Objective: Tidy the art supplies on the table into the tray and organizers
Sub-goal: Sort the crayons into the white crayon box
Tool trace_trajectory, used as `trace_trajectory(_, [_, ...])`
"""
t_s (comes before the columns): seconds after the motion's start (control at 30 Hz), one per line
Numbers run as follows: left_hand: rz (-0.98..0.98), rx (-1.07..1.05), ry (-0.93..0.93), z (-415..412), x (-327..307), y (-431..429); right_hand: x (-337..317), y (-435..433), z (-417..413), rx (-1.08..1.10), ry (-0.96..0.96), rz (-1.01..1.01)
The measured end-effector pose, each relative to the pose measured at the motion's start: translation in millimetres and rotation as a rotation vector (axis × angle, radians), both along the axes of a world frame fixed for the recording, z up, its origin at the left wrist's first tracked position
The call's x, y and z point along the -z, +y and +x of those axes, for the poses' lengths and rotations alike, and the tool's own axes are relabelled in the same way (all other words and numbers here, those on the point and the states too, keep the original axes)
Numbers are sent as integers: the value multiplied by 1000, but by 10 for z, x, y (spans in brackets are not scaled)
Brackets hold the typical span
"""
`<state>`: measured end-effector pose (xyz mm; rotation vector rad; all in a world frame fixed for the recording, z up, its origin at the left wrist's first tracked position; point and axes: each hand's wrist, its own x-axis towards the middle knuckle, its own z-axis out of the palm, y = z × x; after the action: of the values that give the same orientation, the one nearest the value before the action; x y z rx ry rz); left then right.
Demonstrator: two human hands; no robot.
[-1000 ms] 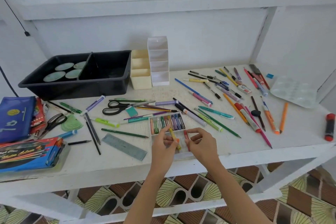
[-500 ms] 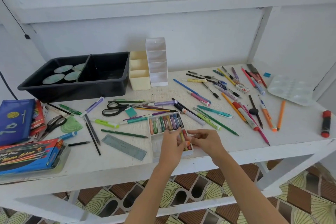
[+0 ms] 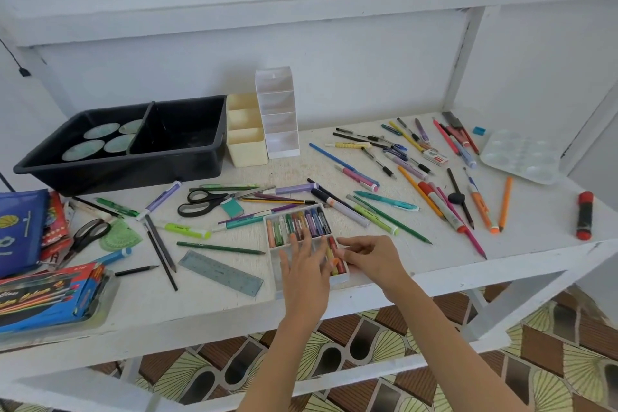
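Observation:
A white crayon box (image 3: 277,274) lies near the table's front edge, its far row full of crayons (image 3: 299,224). My left hand (image 3: 306,273) lies over the near row with fingers straight and spread. My right hand (image 3: 371,257) sits at the box's right side, fingers loosely curled, fingertips touching the red and yellow crayons (image 3: 334,256) in the near right corner. A black two-part tray (image 3: 187,162) stands at the back left, with a cream organizer (image 3: 247,147) and a white organizer (image 3: 277,117) beside it.
Pens, pencils and markers (image 3: 431,177) lie scattered across the right half. Two pairs of scissors (image 3: 200,202), a ruler (image 3: 220,273), a green protractor (image 3: 122,234), a paint palette (image 3: 520,157), a red-capped glue stick (image 3: 584,215) and pencil packs (image 3: 43,294) at the left surround the box.
Both hands have laid the yellow and red crayons down into the box's near right slot. My left hand has since opened flat over the box.

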<state>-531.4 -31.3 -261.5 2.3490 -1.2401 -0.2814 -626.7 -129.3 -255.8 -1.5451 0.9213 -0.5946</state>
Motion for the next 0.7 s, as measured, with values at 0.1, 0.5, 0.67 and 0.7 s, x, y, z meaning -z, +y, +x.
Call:
trace_trajectory(0.1, [97,2,-37,12,-36,-18,12,33,-1,14,15,-40])
trace_trajectory(0.5, [-381,-51,30,-48,-230,-667,-199,-376,-256,159,-40,-27])
trace_trajectory(0.67, [-275,117,19,105,-269,-1187,-306,-852,-260,161,-30,-25])
trace_trajectory(0.7, [-216,148,-12,144,-264,-1272,-316,-935,-250,153,-21,-18])
